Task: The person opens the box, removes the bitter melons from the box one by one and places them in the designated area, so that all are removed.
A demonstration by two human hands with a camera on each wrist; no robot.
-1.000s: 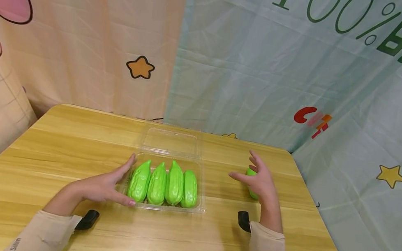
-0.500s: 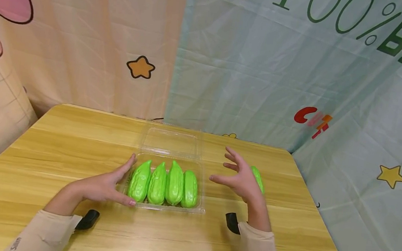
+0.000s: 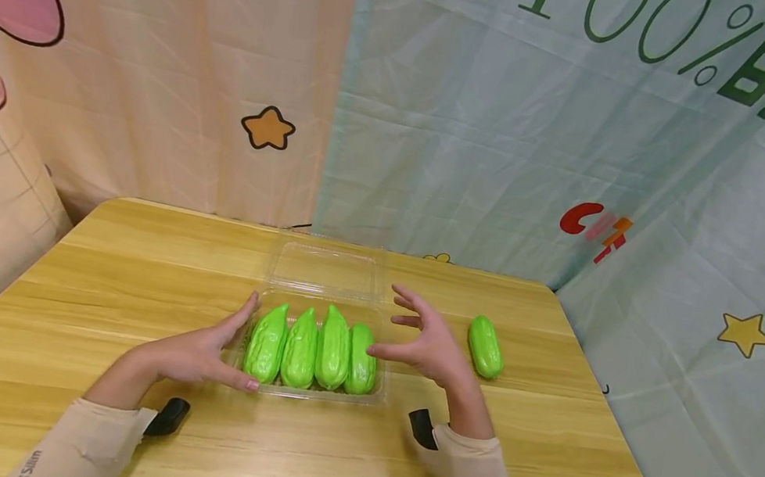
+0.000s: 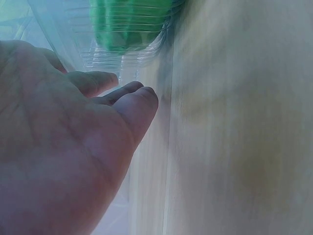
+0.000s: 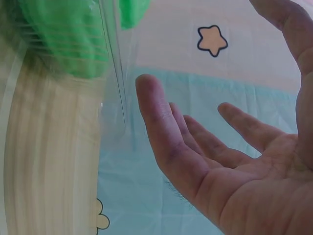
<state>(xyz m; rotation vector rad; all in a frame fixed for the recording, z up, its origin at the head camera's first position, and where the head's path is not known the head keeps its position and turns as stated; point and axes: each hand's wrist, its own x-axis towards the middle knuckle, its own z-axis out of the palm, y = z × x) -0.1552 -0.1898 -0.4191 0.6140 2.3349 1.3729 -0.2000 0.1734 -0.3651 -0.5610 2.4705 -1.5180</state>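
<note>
Several bright green toy bitter melons (image 3: 300,349) lie side by side in a clear plastic clamshell box (image 3: 315,397). Its see-through lid (image 3: 326,267) is folded back on the table. My left hand (image 3: 195,355) rests along the box's left side, thumb at the front corner and fingers spread; in the left wrist view they meet or nearly meet the box wall (image 4: 58,29). Over the right rim hovers my right hand (image 3: 436,351), holding nothing. From the right wrist view, its fingers (image 5: 151,105) are extended apart from the box. A smoother green toy gourd (image 3: 486,347) lies loose to the right.
The wood-grain table (image 3: 301,457) ends at a printed fabric curtain (image 3: 452,120) behind and to the right. Black mounts, a left one (image 3: 167,418) and a right one (image 3: 423,430), stick out at the sleeve cuffs.
My right hand has moved left from over the loose green gourd to the box's right rim, leaving that gourd uncovered. The left hand and the box have stayed put.
</note>
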